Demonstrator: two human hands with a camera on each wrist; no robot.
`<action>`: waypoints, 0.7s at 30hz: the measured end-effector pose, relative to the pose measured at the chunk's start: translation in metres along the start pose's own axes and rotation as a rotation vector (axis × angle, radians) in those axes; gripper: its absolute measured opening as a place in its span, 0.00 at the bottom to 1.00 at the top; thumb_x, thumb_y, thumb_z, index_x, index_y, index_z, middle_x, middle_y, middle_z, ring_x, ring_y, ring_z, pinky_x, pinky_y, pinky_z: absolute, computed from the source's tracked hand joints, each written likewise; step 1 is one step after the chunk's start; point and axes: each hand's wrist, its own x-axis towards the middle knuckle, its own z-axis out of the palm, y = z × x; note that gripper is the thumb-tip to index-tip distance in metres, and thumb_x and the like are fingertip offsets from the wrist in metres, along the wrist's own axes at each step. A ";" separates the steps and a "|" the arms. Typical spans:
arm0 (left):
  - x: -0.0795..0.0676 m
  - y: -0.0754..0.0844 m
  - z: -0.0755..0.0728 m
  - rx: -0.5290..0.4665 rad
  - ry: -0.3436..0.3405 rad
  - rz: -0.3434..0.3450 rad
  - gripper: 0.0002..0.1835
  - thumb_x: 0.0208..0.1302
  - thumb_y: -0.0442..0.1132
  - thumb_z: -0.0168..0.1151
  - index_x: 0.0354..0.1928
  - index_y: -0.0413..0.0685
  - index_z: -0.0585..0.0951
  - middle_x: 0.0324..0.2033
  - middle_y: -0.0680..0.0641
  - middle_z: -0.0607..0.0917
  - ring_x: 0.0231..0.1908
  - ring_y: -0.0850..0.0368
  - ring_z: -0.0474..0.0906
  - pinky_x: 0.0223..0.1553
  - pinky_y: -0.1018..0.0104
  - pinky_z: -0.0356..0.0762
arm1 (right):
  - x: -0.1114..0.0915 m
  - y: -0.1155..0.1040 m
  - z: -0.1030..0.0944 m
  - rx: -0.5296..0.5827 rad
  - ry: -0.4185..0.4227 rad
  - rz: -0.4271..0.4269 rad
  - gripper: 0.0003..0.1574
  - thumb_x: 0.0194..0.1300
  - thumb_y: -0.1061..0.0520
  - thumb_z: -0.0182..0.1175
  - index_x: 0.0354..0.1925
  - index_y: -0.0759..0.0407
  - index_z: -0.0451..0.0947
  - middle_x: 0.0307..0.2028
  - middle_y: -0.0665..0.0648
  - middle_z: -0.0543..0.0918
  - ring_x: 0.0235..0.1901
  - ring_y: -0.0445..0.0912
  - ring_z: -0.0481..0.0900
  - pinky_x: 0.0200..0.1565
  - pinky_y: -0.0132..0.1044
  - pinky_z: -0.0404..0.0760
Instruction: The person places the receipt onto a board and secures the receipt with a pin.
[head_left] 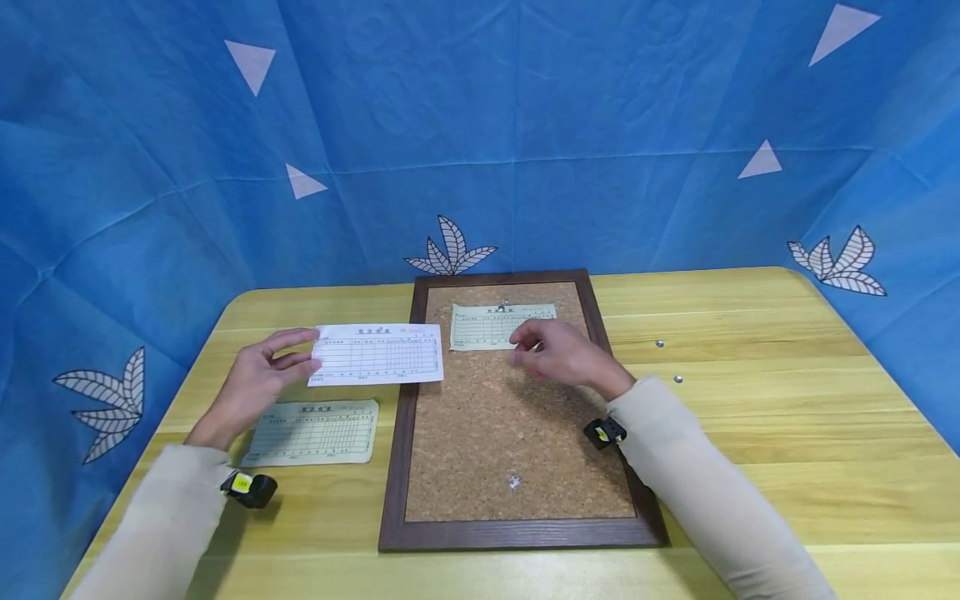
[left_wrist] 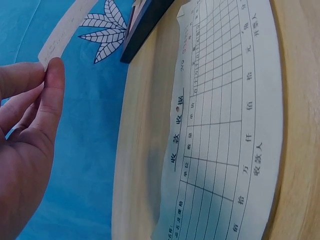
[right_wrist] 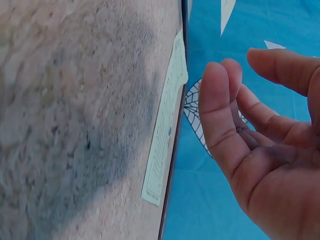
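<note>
My left hand [head_left: 255,375] pinches the left edge of a white receipt slip [head_left: 378,356] between thumb and fingers. The slip is held face up, its right end overlapping the dark frame of a corkboard [head_left: 517,417] in the head view. Below that hand a pale green receipt slip [head_left: 313,433] lies on the table, with its ruled form large in the left wrist view. Another green slip [head_left: 480,329] sits at the top of the corkboard, a small pin [head_left: 501,308] at its upper edge. My right hand [head_left: 562,354] hovers at its lower right, fingers loosely bent, a gap to the thumb, nothing between them.
Two small metallic pins, a far one [head_left: 659,343] and a nearer one [head_left: 678,379], lie on the wooden table [head_left: 787,467] right of the board. A shiny little cluster [head_left: 513,482] rests low on the cork. Blue patterned cloth [head_left: 525,125] hangs behind the table.
</note>
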 end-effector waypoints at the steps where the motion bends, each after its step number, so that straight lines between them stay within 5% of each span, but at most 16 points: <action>1: 0.000 0.000 0.000 -0.001 -0.001 0.001 0.30 0.71 0.44 0.63 0.71 0.43 0.70 0.71 0.38 0.66 0.63 0.37 0.72 0.44 0.83 0.73 | 0.001 0.000 0.001 0.007 -0.001 0.000 0.18 0.71 0.59 0.61 0.53 0.70 0.76 0.37 0.58 0.82 0.26 0.47 0.79 0.31 0.37 0.80; 14: -0.001 0.006 0.006 -0.047 -0.015 0.022 0.30 0.70 0.43 0.64 0.70 0.41 0.71 0.69 0.39 0.68 0.62 0.39 0.72 0.44 0.80 0.76 | 0.005 -0.001 0.010 0.113 -0.006 0.003 0.14 0.72 0.61 0.59 0.50 0.69 0.76 0.36 0.59 0.80 0.25 0.49 0.76 0.29 0.37 0.77; 21: 0.000 0.008 0.010 -0.076 -0.023 0.035 0.28 0.70 0.41 0.64 0.69 0.41 0.72 0.69 0.41 0.69 0.59 0.52 0.76 0.45 0.77 0.77 | 0.006 -0.004 0.015 0.164 -0.005 -0.004 0.10 0.71 0.61 0.60 0.47 0.68 0.76 0.37 0.59 0.80 0.27 0.50 0.78 0.30 0.39 0.79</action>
